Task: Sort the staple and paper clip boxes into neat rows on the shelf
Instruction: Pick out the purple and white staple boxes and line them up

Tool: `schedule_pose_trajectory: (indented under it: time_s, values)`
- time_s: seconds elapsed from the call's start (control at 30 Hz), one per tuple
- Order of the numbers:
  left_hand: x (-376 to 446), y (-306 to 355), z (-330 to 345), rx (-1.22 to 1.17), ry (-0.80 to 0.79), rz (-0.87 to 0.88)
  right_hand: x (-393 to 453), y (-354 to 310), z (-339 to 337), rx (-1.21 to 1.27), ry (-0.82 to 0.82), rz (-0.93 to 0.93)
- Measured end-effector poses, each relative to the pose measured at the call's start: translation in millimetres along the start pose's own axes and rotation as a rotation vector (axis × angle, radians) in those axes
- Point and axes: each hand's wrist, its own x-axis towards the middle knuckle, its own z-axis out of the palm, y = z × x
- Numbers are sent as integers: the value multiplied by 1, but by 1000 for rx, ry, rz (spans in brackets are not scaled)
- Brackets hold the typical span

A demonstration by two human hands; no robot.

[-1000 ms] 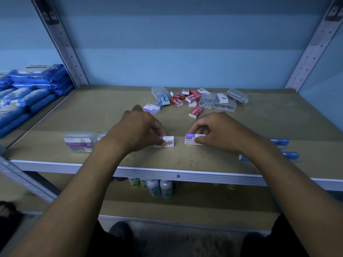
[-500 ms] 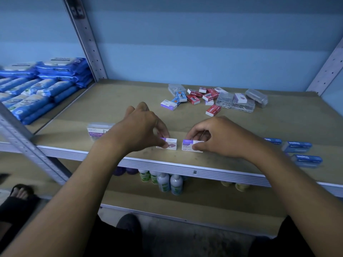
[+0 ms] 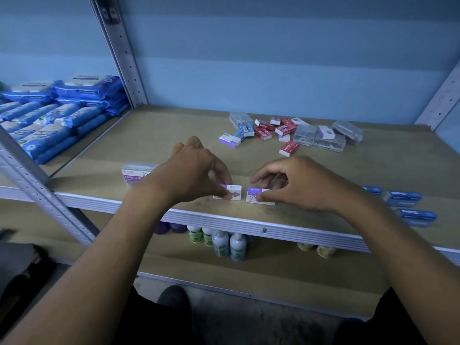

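Observation:
Two small white-and-purple staple boxes stand side by side near the front edge of the brown shelf [image 3: 154,135]. My left hand [image 3: 196,170] pinches the left staple box [image 3: 234,194] with thumb and fingers. My right hand [image 3: 296,181] holds the right staple box [image 3: 256,194] the same way. A clear paper clip box [image 3: 133,174] with a purple label stands left of my left wrist, partly hidden. At the back lies a loose pile of red staple boxes [image 3: 288,148], blue and purple ones [image 3: 230,139] and clear paper clip boxes [image 3: 328,141].
Blue staple boxes [image 3: 403,197] lie at the front right behind my right forearm. Blue wipe packs [image 3: 57,120] fill the neighbouring shelf at left, beyond a grey metal upright [image 3: 119,51]. Small bottles [image 3: 229,246] stand on the lower shelf.
The view has shifted left, so the shelf contents sit further right in frame. Both hands stay on the two staple boxes near the front edge; my right fingers have spread slightly.

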Motion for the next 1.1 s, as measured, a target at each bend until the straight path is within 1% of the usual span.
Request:
schedule_pose_trajectory:
  time_s: [0.1, 0.2, 0.3, 0.43, 0.6, 0.8, 1.0, 1.1]
  values:
    - [0, -1, -3, -81, 50, -39, 1, 7, -6, 38, 69, 18]
    - [3, -1, -1, -115, 104, -59, 4, 19, -12, -11, 123, 42]
    - [12, -1, 8, -107, 139, -70, 7, 28, -14, -89, 136, 88]
    - [27, 1, 16, -54, 101, -139, 9, 35, -14, -139, 155, 116]
    - [43, -2, 23, 26, 52, -184, 10, 41, -16, -152, 163, 137]
    - [59, -2, 32, 19, 43, -219, 13, 51, -20, -148, 180, 178]
    - [74, -2, 32, 63, 34, -256, 21, 62, -40, -189, 265, 313]
    - [83, -4, 30, 73, 10, -288, 32, 71, -48, -244, 309, 419]
